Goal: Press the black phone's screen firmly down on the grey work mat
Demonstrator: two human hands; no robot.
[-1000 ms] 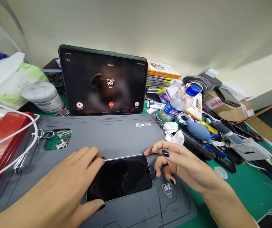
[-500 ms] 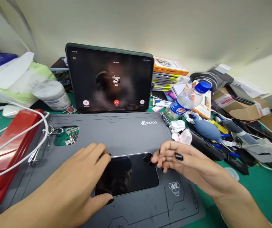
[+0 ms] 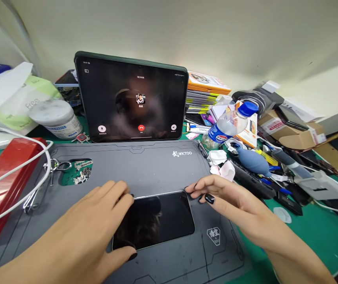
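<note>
A black phone (image 3: 157, 219) lies screen-up on a grey work mat (image 3: 145, 169). My left hand (image 3: 95, 225) clasps the phone's left end, fingers over the far edge and thumb at the near edge. My right hand (image 3: 228, 201) has its fingertips pinched at the phone's far right corner; whether they hold anything is hidden. A tablet (image 3: 132, 100) showing a call screen stands upright behind the mat.
A red box (image 3: 0, 177) with white cable (image 3: 24, 167) lies left. A white jar (image 3: 55, 118) and tissue pack (image 3: 12, 98) stand back left. A plastic bottle (image 3: 229, 124), blue air blower (image 3: 253, 162), stacked boxes (image 3: 206, 92) and tools crowd the right.
My right hand's fingertips shifted slightly around the phone's far right corner and now sit pinched at it. The left hand kept its hold on the phone. The camera swayed a little.
</note>
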